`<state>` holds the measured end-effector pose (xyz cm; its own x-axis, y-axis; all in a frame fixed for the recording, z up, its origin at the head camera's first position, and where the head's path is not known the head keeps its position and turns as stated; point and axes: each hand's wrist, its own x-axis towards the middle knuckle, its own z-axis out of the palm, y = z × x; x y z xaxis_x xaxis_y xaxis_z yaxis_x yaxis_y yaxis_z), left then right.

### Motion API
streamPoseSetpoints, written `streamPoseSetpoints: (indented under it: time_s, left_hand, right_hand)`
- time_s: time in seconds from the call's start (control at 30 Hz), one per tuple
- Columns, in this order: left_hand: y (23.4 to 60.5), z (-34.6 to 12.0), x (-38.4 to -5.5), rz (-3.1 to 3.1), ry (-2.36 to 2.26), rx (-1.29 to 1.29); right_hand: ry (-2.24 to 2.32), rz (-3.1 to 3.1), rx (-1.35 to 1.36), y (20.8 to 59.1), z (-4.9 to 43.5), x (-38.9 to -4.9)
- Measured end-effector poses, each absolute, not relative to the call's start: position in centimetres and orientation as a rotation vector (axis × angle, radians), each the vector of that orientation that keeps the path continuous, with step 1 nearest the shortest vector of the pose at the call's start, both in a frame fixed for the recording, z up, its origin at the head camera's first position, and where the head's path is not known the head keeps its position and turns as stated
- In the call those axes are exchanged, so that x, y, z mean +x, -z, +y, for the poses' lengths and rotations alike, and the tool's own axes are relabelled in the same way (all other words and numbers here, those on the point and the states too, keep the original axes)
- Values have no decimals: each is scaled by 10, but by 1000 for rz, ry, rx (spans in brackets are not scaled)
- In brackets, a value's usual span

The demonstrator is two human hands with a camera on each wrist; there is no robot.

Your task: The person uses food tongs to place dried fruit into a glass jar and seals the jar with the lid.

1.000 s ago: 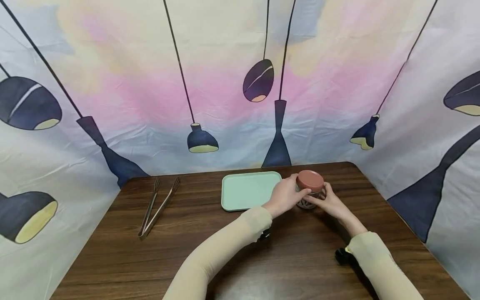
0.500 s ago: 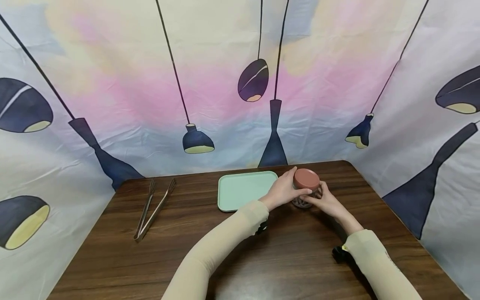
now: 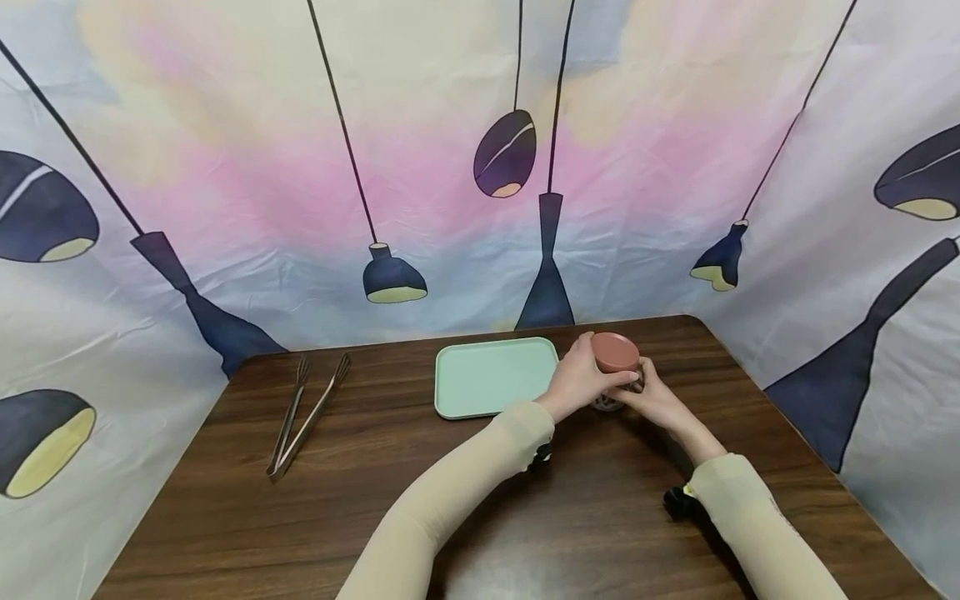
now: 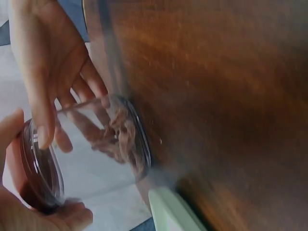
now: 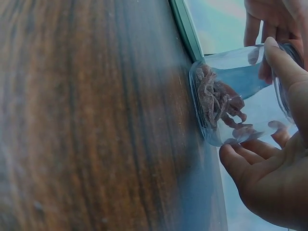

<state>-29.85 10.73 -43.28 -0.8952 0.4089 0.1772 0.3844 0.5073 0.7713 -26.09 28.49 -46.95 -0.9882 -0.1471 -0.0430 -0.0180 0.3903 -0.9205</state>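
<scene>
A clear jar with a reddish-pink lid stands upright near the table's back right. My left hand grips the lid from the left side, thumb in front. From the right, my right hand holds the jar's clear wall with thumb and fingers. Brownish, wrinkled strips lie at the jar's bottom in the right wrist view. Both wrist views show the lid at the jar's mouth; whether it is loose I cannot tell.
Left of the jar lies a pale green tray. Metal tongs rest on the left side of the brown wooden table. A cloth printed with lamps hangs behind the table's back edge.
My left hand and forearm have shifted slightly right, with the thumb reaching further across the lid's front. The right hand keeps its hold on the jar. The head view has shifted slightly.
</scene>
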Motion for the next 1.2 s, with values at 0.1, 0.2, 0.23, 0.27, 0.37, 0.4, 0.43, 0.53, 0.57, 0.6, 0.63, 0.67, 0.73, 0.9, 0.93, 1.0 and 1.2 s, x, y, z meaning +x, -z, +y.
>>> streamPoseSetpoints:
  time_s: [0.1,0.2,0.23,0.27,0.37,0.4,0.43,0.53,0.57,0.6,0.63,0.67,0.73,0.9,0.93,1.0,1.2]
  left_hand:
    - [435,110,-297,2732,-1376,698]
    - [438,109,-298,2725,-1374,705]
    - [439,108,-299,2709,-1376,717]
    - [439,107,-301,2692,-1381,735]
    - [441,101,-306,2658,-1362,794]
    - [442,98,-308,2648,-1357,816]
    - [443,96,-310,2642,-1348,842]
    - [444,88,-314,2632,-1336,895]
    - [445,85,-316,2621,-1339,917]
    - [445,83,-317,2613,-1341,941]
    - [444,80,-317,2606,-1342,959]
    - [444,78,-318,2595,-1352,976]
    - [442,73,-319,2573,-1371,1011]
    - [440,66,-317,2552,-1416,1029]
    - [440,65,-316,2548,-1423,1024]
    - [441,66,-314,2553,-1420,1011]
    - [442,77,-306,2591,-1336,938]
  right_hand:
    - [1661,2521,-142,468,285,-260]
    - [1667,2517,-149,469,285,-260]
    - [1673,2513,-152,469,285,-260]
    - [1682,2505,-156,469,285,-260]
    - [1701,2497,-173,471,285,-261]
    - [1707,2493,-178,471,284,-261]
    - [1708,2496,-178,472,284,-261]
    - [1699,2505,-180,473,284,-261]
    - [1694,2506,-180,473,284,-261]
    - [1689,2508,-177,473,284,-261]
    - [1686,2513,-167,472,284,-261]
    - [1684,2515,-157,472,284,-261]
    - [1672,2528,-143,472,285,-262]
    - [1657,2546,-105,470,285,-263]
    - [1650,2548,-101,470,286,-263]
    - [1645,2543,-102,470,286,-263]
    - [1661,2511,-215,471,288,-263]
